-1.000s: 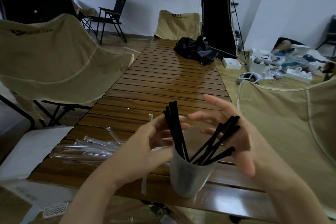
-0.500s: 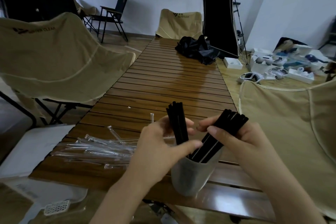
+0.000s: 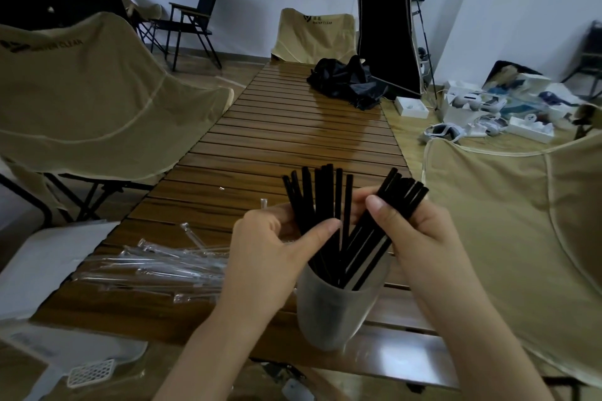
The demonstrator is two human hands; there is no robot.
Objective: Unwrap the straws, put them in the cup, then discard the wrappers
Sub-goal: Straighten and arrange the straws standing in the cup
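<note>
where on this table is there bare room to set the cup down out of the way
The slats between the straws and the black bag lie bare across the table. The near left is crowded with clear wrappers; both hands, left hand and right hand, crowd the cup.

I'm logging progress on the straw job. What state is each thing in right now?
Black straws: unwrapped, standing in the cup.
Cup: upright on the table.
Wrappers: empty, piled on the table, not discarded.
Left hand: holds one straw bunch.
Right hand: holds the other bunch.
</note>
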